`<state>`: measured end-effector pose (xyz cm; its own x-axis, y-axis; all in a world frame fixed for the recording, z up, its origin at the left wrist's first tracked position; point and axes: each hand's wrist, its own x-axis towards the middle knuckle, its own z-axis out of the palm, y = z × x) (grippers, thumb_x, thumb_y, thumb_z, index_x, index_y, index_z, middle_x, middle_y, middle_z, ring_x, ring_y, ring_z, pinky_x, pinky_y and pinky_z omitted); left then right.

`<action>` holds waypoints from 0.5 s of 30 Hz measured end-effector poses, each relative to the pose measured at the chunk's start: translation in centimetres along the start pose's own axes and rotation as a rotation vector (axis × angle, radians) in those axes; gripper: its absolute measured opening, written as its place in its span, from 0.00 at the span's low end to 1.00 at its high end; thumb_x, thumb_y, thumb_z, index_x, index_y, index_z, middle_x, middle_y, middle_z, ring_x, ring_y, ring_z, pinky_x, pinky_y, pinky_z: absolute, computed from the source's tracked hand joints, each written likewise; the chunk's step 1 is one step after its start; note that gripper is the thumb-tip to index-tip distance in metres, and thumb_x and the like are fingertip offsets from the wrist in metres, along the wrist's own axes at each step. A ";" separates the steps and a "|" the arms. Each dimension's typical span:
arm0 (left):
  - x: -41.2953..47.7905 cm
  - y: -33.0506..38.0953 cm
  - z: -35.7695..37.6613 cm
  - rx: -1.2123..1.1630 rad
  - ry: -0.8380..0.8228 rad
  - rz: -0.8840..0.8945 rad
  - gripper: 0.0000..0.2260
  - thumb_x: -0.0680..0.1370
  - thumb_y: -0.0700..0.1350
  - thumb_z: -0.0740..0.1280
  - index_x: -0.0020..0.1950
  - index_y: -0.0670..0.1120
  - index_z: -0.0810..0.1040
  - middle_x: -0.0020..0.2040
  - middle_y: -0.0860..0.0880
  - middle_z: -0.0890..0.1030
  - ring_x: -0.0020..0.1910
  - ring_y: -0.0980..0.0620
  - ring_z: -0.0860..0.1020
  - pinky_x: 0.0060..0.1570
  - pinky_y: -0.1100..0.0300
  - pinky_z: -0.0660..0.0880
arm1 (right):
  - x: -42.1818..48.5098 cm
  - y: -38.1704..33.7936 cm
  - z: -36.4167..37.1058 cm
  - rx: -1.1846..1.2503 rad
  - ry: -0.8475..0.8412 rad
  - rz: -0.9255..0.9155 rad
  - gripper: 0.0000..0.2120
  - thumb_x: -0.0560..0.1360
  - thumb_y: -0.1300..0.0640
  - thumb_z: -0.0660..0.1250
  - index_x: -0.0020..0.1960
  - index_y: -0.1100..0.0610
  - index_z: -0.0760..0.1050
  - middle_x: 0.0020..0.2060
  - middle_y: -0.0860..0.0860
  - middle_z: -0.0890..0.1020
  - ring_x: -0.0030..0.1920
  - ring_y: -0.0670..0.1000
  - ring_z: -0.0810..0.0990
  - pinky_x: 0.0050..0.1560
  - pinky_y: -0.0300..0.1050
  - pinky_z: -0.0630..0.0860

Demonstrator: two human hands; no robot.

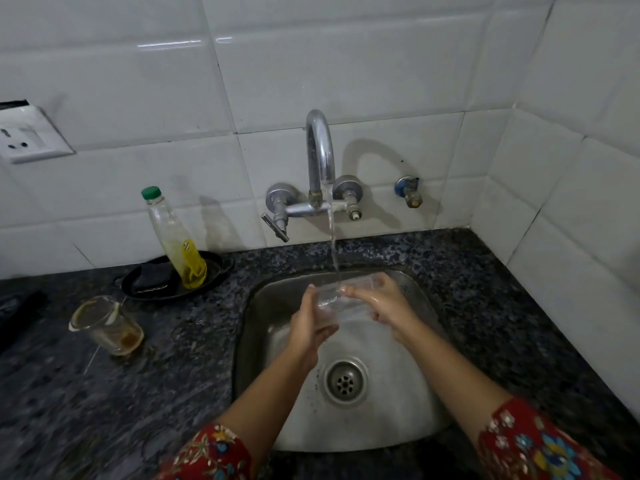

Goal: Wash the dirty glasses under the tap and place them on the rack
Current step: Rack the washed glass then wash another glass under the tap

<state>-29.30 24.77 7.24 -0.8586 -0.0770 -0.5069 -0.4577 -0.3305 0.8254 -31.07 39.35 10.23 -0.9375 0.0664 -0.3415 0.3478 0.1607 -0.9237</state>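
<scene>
White wall tiles (346,64) back a dark speckled desk (138,393) with one steel sink (408,410). One tap (320,150) runs; its stream falls on one clear glass (332,303), held on its side above the basin, my left hand (311,323) and right hand (381,303) each curled round an end. A second glass (107,327), stained brown, stands on the desk at left, near one green-capped bottle (173,237) in one black dish (152,285).

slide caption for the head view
Left hand and right hand hold a clear glass under the running tap; dirty glass on counter.
</scene>
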 end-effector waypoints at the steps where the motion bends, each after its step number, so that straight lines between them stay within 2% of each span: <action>1: 0.0 -0.4 0.0 -0.056 -0.020 -0.059 0.23 0.81 0.61 0.55 0.61 0.45 0.76 0.55 0.41 0.81 0.48 0.46 0.80 0.42 0.57 0.78 | 0.5 -0.8 0.5 -0.121 0.012 -0.066 0.38 0.61 0.43 0.79 0.64 0.56 0.69 0.56 0.52 0.77 0.47 0.50 0.78 0.43 0.45 0.78; 2: 0.1 -0.5 0.0 -0.147 -0.054 -0.120 0.25 0.82 0.61 0.51 0.61 0.43 0.76 0.54 0.40 0.81 0.43 0.47 0.79 0.37 0.59 0.77 | 0.7 -1.7 1.1 -0.247 0.014 -0.129 0.38 0.60 0.41 0.78 0.63 0.56 0.70 0.55 0.50 0.78 0.50 0.51 0.78 0.49 0.48 0.78; 3: 0.1 -0.4 0.0 -0.236 -0.074 -0.168 0.27 0.83 0.61 0.48 0.62 0.42 0.75 0.54 0.39 0.80 0.39 0.47 0.78 0.32 0.60 0.75 | 0.8 -2.8 1.7 -0.361 0.009 -0.175 0.35 0.60 0.39 0.77 0.60 0.56 0.73 0.52 0.49 0.79 0.51 0.51 0.78 0.52 0.48 0.77; 5: 0.5 -0.3 0.0 -0.358 -0.061 -0.225 0.28 0.83 0.60 0.47 0.62 0.40 0.74 0.53 0.37 0.79 0.34 0.47 0.78 0.24 0.63 0.74 | 1.1 -4.7 2.9 -0.563 -0.002 -0.238 0.33 0.59 0.36 0.75 0.57 0.54 0.75 0.51 0.49 0.81 0.50 0.52 0.79 0.51 0.48 0.77; 7: 0.9 -0.1 -0.1 -0.426 -0.025 -0.248 0.29 0.82 0.60 0.49 0.63 0.37 0.73 0.48 0.37 0.80 0.36 0.46 0.79 0.24 0.64 0.76 | 1.1 -5.8 3.7 -0.694 -0.012 -0.283 0.34 0.60 0.34 0.74 0.57 0.54 0.74 0.53 0.50 0.81 0.52 0.53 0.79 0.51 0.50 0.77; 10: 1.7 0.6 -0.5 -0.422 -0.047 -0.193 0.30 0.80 0.64 0.52 0.64 0.41 0.76 0.45 0.42 0.84 0.44 0.48 0.80 0.32 0.62 0.77 | -0.2 -5.6 3.1 -0.678 -0.013 -0.349 0.34 0.61 0.35 0.74 0.58 0.53 0.71 0.53 0.50 0.81 0.52 0.52 0.79 0.52 0.50 0.78; 12: 2.1 1.4 -0.6 -0.329 -0.066 -0.131 0.31 0.78 0.65 0.56 0.62 0.39 0.77 0.52 0.41 0.84 0.50 0.46 0.81 0.42 0.58 0.78 | -1.7 -4.0 1.8 -0.605 -0.040 -0.380 0.31 0.61 0.39 0.76 0.56 0.50 0.67 0.50 0.48 0.81 0.49 0.49 0.80 0.48 0.49 0.79; 14: 1.8 2.0 -0.5 -0.308 -0.155 -0.115 0.33 0.76 0.64 0.62 0.65 0.35 0.74 0.62 0.37 0.79 0.60 0.41 0.78 0.56 0.50 0.77 | -3.0 -1.5 0.6 -0.569 -0.076 -0.392 0.31 0.60 0.45 0.78 0.53 0.48 0.62 0.49 0.47 0.80 0.45 0.48 0.81 0.45 0.50 0.80; 15: 1.5 2.4 -0.2 -0.277 -0.172 -0.094 0.33 0.75 0.62 0.67 0.65 0.35 0.73 0.62 0.37 0.78 0.61 0.41 0.78 0.59 0.48 0.76 | -3.4 -0.2 0.2 -0.563 -0.079 -0.396 0.32 0.60 0.48 0.78 0.53 0.47 0.60 0.50 0.47 0.78 0.45 0.48 0.80 0.45 0.52 0.80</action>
<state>-31.66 23.73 8.36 -0.8530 0.1179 -0.5085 -0.4765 -0.5735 0.6664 -27.97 38.94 11.51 -0.9848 -0.1714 -0.0292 -0.0900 0.6462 -0.7578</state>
